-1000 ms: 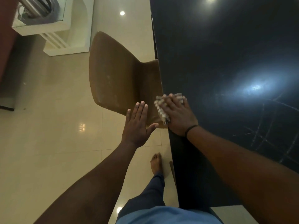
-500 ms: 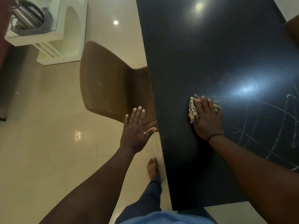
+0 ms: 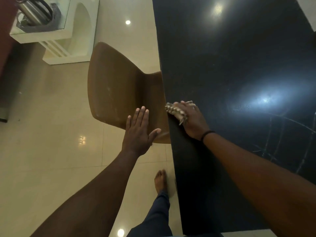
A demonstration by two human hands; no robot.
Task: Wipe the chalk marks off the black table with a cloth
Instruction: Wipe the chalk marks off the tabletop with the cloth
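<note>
Right hand point(image 3: 191, 119) presses a crumpled pale cloth point(image 3: 176, 111) flat at the glossy black tabletop point(image 3: 222, 65) edge; faint chalk lines point(image 3: 280, 134) remain beyond its wrist. Left hand point(image 3: 138, 132) hovers splayed, likely for balance.

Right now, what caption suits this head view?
Right hand presses cloth at black table edge; chalk marks remain.

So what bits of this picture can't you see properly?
All in the head view:
- The cloth: mostly hidden under the right hand, only its fringe shows.
- The chalk marks: faint, and cut off by the right edge.
- The black table: runs past the top and right edges.
- The brown chair: its seat goes under the table.
- Whether the flat left hand touches the chair: cannot tell.
</note>
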